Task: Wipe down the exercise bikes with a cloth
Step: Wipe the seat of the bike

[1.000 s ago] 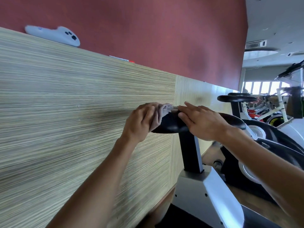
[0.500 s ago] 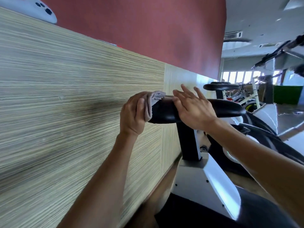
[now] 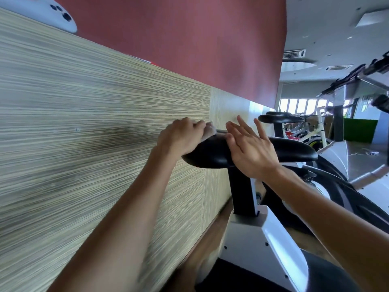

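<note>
Right now the left hand (image 3: pixel 182 139) grips a small pale cloth (image 3: pixel 209 131), bunched under curled fingers and pressed onto the rear end of the black bike saddle (image 3: pixel 212 153), close beside the striped wood-grain wall panel (image 3: pixel 84 123). Only a corner of the cloth shows past the knuckles, so how it is folded cannot be told. The right hand (image 3: pixel 249 151) has its fingers straight and spread, holding nothing; it lies against the near side of the saddle, though whether the palm actually touches is hard to say. The saddle sits on a black seat post (image 3: pixel 242 190) rising from the white bike frame (image 3: pixel 254 237).

The cloth looks soft and light, likely to crumple and slip, so it is best kept wadded in the palm with pressure from the fingers. The saddle appears firm, smooth and somewhat glossy, fixed on its post; steadying it by the side or nose should be enough. More saddles (image 3: pixel 281 118) stand further along the row.
</note>
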Demonstrator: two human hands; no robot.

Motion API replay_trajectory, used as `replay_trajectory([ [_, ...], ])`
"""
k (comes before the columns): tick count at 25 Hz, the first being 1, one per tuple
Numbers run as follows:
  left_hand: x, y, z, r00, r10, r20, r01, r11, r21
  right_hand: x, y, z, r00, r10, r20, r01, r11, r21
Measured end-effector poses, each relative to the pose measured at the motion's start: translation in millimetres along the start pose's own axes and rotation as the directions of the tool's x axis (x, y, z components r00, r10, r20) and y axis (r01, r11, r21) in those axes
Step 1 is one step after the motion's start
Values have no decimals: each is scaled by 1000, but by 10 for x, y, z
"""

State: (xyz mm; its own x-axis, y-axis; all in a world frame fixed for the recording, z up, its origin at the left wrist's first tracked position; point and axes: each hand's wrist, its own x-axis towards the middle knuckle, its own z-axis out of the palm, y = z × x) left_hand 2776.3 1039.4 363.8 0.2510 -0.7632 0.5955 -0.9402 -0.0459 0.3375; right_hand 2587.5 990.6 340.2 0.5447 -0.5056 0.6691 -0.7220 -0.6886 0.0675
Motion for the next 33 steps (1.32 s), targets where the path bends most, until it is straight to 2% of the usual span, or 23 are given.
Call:
replay_trajectory([
  [1, 58, 105, -3, 999, -18, 38, 15, 996, 92, 1, 1, 1, 1000, -6, -3, 6, 1000, -3],
  [3, 103, 227, 34, 998, 57, 25, -61, 978, 201, -17, 3, 11, 1000, -21, 3, 21, 1000, -3],
  [5, 92, 203, 65, 995, 83, 60, -92, 979, 183, -20, 16, 15, 1000, -24, 7, 24, 1000, 5],
  [8, 141, 216, 13, 998, -14, 63, 5, 990, 140, -24, 4, -22, 999, -3, 45, 0, 997, 72],
  [9, 73, 278, -7, 999, -32, 40, 26, 988, 149, -19, 17, -41, 997, -23, 72, 14, 992, 127],
  [10, -45, 337, -25, 1000, -5, 7, 4, 990, 142, -28, 34, -120, 992, -33, 120, -1, 961, 275],
  [12, -339, 399, -61, 987, 123, -99, -110, 986, 125, -44, 193, -337, 978, -59, 199, -70, 810, 583],
  [13, -484, 413, -79, 972, 188, -144, -170, 977, 128, -48, 334, -447, 979, -49, 198, -82, 792, 604],
  [15, -552, 444, -107, 973, 192, -131, -171, 972, 161, -87, 620, -581, 987, 9, 160, -59, 948, 313],
  [16, -483, 497, -117, 991, 113, -76, -96, 975, 200, -119, 704, -584, 986, 28, 165, -52, 988, 142],
  [18, -255, 697, -63, 998, -61, 12, 54, 946, 318, -210, 731, -552, 974, 81, 214, -78, 997, -22],
  [19, -170, 824, -13, 996, -81, 26, 64, 920, 387, -238, 698, -536, 972, 93, 215, -87, 996, -36],
  [21, -91, 1048, 122, 1000, -10, 7, 6, 875, 483, -248, 655, -528, 975, 88, 204, -78, 995, -55],
  [24, -227, 1094, 189, 981, 193, -13, -164, 865, 474, -222, 688, -530, 982, 102, 162, -103, 995, -7],
  [27, -330, 859, 197, 912, 406, -64, -318, 797, 513, -281, 704, -454, 990, 92, 106, -93, 996, 9],
  [29, -352, 781, 260, 882, 454, -125, -317, 769, 555, -290, 716, -423, 997, 67, 48, -67, 998, 0],
  [31, -364, 775, 345, 863, 448, -234, -254, 785, 565, -275, 741, -402, 1000, 12, 0, -12, 1000, 10],
  [33, -395, 782, 359, 813, 471, -343, -216, 791, 573, -254, 790, -386, 1000, -9, -15, 10, 998, 58],
])
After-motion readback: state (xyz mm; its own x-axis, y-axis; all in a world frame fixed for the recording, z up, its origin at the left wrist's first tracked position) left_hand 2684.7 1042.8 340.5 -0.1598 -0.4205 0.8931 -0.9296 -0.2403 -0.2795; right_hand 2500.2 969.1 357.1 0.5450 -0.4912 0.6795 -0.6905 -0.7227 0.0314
